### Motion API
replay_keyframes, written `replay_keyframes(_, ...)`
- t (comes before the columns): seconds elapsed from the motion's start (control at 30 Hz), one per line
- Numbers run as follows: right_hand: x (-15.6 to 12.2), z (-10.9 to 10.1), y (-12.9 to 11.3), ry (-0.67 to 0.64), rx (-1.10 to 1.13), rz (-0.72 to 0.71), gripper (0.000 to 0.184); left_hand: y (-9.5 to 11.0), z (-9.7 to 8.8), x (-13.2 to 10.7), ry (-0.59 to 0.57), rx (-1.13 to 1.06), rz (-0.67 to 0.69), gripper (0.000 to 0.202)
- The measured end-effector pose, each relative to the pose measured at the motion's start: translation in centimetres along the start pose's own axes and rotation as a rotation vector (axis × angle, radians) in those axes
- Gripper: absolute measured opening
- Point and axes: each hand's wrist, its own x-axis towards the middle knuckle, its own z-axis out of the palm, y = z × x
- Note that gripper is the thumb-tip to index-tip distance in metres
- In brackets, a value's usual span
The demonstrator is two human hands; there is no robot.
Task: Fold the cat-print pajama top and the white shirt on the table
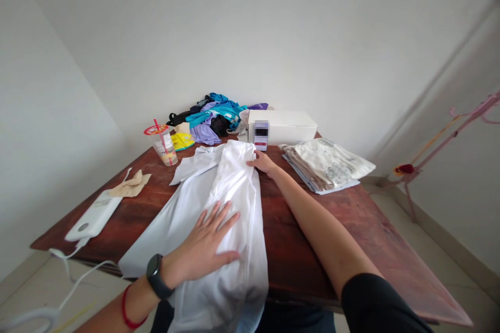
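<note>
A long white garment lies on the dark red wooden table, partly folded lengthwise. A sleeve spreads out at its far left, and its lower end hangs over the near edge. My left hand rests flat on the cloth with fingers spread; a dark band and a red cord are on that wrist. At the garment's far right corner, my right hand pinches the edge between thumb and fingers. Part of the right fingertips is hidden by the cloth.
Behind stand a white box and a heap of clothes. A cup with a straw and a white power bank are left. Folded clothes lie right. A pink rack stands beyond the table.
</note>
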Motion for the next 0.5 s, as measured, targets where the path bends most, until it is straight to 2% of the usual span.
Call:
replay_keyframes(0.13, 0.5, 0.6, 0.9, 0.104, -0.137, 0.006, 0.073, -0.5, -2.0, 1.5, 0.008, 0.046, 0.017, 0.077)
replay_keyframes(0.2, 0.6, 0.8, 1.1, 0.163, -0.205, -0.005, 0.071, -0.9, -3.2, 3.7, 0.053, 0.073, 0.021, 0.074)
replay_keyframes(0.3, 0.5, 0.9, 1.3, 0.228, -0.282, -0.036, 0.058, -2.1, -4.3, 8.6, 0.064, 0.063, 0.013, 0.073)
replay_keyframes(0.4, 0.1, 1.0, 1.5, 0.266, -0.334, -0.077, 0.049, -3.8, -3.9, 13.8, 0.098, 0.050, -0.029, 0.072)
replay_keyframes(0.5, -0.2, 1.1, 1.8, 0.287, -0.375, -0.118, 0.044, -5.2, -2.6, 17.3, 0.132, 0.030, -0.079, 0.070)
